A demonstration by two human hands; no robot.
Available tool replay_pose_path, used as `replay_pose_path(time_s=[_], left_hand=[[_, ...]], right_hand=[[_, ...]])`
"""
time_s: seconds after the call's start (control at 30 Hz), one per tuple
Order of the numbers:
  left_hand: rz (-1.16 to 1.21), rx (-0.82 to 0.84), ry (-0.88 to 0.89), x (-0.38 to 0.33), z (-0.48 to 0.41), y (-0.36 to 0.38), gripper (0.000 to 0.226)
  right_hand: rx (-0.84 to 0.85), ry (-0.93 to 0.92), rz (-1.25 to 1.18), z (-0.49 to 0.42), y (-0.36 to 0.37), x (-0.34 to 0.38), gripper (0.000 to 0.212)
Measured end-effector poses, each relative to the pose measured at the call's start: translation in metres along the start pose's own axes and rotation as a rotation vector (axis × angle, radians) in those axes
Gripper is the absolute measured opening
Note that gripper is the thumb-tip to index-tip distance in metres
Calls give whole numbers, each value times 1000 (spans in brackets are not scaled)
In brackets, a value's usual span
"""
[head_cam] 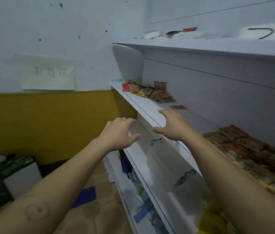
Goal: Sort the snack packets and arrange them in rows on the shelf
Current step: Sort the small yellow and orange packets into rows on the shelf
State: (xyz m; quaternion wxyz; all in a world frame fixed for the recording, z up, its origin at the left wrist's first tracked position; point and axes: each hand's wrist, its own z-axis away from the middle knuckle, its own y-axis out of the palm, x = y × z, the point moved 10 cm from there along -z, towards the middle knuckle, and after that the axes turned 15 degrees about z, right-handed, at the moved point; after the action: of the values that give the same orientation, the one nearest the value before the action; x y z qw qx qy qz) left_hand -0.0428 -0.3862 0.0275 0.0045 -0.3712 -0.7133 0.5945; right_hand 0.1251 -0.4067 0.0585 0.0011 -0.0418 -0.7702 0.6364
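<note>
Head view. Both hands reach toward the white middle shelf (143, 105). The left hand (118, 132) hangs in front of the shelf edge, fingers loosely curled, thumb spread, holding nothing. The right hand (172, 125) lies over the front edge, fingers relaxed and bent downward, likewise empty; whether it touches the board cannot be determined.

Snack packets sit on this shelf in three places. A loose heap of snack packets (148, 92), red and brown-yellow, is at the far left end. A single packet (178, 107) lies flat just beyond the right hand. Rows of packets (251, 149) lie beside the right forearm.

The upper shelf (200, 48) carries blurred white and red items. The lower shelves (140, 171) hold indistinct goods. A paper sign (49, 76) hangs on the wall (32, 22).
</note>
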Motion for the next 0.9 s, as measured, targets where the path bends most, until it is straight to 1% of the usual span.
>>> replay_pose_path(time_s=[0.1,0.2,0.43,0.53,0.63,0.8,0.9], left_hand=[[-9,-6,-23,31,-29,9,71],[-4,3,-24,60,-73,22,69],[53,84,-29,112,-201,62,64],[89,88,-5,123,-248,72,62],[100,131,-1,137,-282,87,61],[153,134,49,149,-340,101,57],[183,139,94,156,-376,113,54]], right_hand=[[-12,-23,-29,-44,23,14,80],[-18,-12,-39,-95,51,13,79],[29,103,-73,-230,108,-38,77],[32,168,-65,-274,129,-58,70],[45,193,-81,-302,153,-62,61],[-94,255,-75,-344,157,-66,55],[-135,294,-57,-369,156,-69,52]])
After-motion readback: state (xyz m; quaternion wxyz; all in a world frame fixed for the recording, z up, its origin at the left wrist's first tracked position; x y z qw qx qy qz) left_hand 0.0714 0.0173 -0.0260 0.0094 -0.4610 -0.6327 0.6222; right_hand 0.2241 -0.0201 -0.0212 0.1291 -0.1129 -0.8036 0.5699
